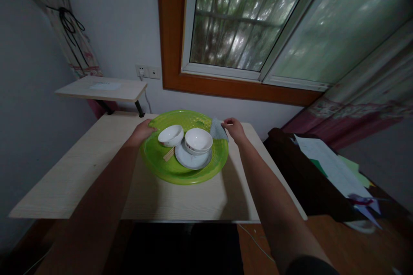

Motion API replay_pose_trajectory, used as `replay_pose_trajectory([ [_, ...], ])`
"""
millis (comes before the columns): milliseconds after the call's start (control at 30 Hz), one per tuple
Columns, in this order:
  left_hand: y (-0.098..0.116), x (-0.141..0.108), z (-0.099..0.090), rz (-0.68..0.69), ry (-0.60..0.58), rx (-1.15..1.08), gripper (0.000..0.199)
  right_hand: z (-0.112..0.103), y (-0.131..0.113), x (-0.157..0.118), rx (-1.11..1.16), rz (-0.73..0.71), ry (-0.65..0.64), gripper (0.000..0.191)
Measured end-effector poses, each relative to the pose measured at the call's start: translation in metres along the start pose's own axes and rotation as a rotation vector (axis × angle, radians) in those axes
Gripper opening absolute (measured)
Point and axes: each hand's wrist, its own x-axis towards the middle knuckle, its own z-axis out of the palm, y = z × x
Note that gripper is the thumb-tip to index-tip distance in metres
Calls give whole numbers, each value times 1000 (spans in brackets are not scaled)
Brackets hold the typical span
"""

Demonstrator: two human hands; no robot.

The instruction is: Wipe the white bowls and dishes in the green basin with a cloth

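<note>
A round lime-green tray (155, 169) rests on the pale wooden table. My left hand (142, 131) is closed on the tray's left rim, its fingers reaching over the inner edge. At the right rim, my right hand (235, 130) pinches a corner of a grey cloth (218, 130), which drapes over the tray's edge. Within the tray, a white bowl (171, 136) sits tilted at left. To its right another white bowl (198, 141), seemingly stacked on one more, stands on a white plate (193, 164). Wooden chopsticks (169, 154) lie left of the plate, partly hidden.
A raised shelf (103, 88) on black legs stands at the table's (77, 167) back left. Behind are wall sockets (147, 71) and a window (245, 21). Right of the table, papers (332, 165) lie on a dark brown piece of furniture (290, 167).
</note>
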Motion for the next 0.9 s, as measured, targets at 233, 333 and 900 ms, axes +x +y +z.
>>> replay_pose_trajectory([
  [233, 1, -1, 0, -19, -26, 15, 43, 13, -19, -8, -208, -132, -69, 18],
  [333, 0, -2, 0, -9, -25, 2, 43, 19, -28, -8, -309, -163, -100, 22],
  [900, -4, 3, 1, 0, -4, 12, 43, 20, -32, -8, -47, 170, -231, 43],
])
